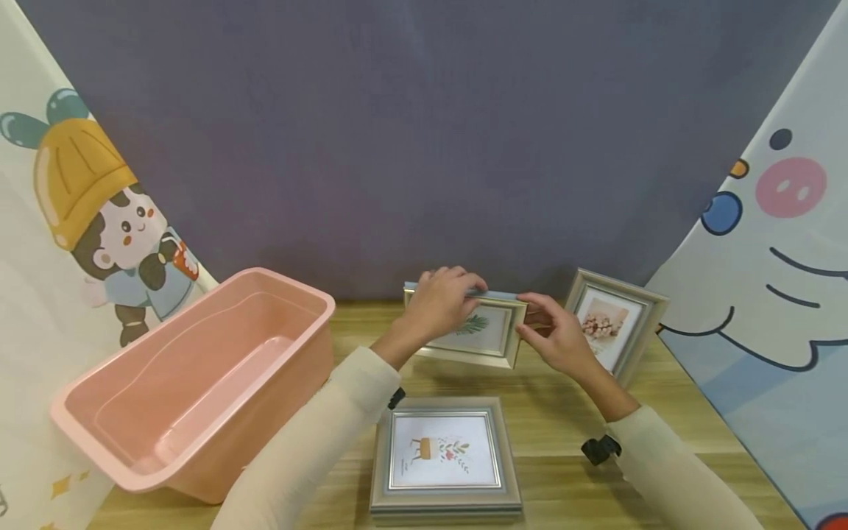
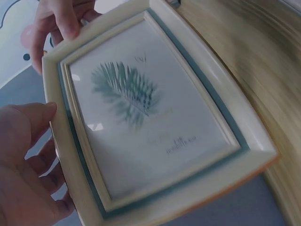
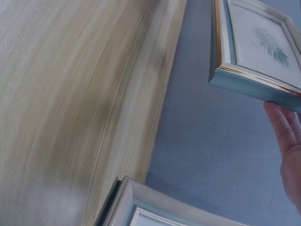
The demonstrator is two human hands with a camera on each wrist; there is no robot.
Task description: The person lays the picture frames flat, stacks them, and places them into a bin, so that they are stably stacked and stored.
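You have the leaf-print frame [image 1: 472,331] held upright above the wooden table [image 1: 563,434], just behind the flat-lying frame [image 1: 445,456] and left of the flower-print frame [image 1: 612,320]; your left hand [image 1: 442,298] curls over its top edge, fingers wrapped on the moulding; your right hand [image 1: 553,331] pinches its right side. It looks rigid and light, but the glazed front is likely fragile and slick; keep your fingers on the moulded border, not the pane. The pink tub [image 1: 199,368] sits well to the left of it.
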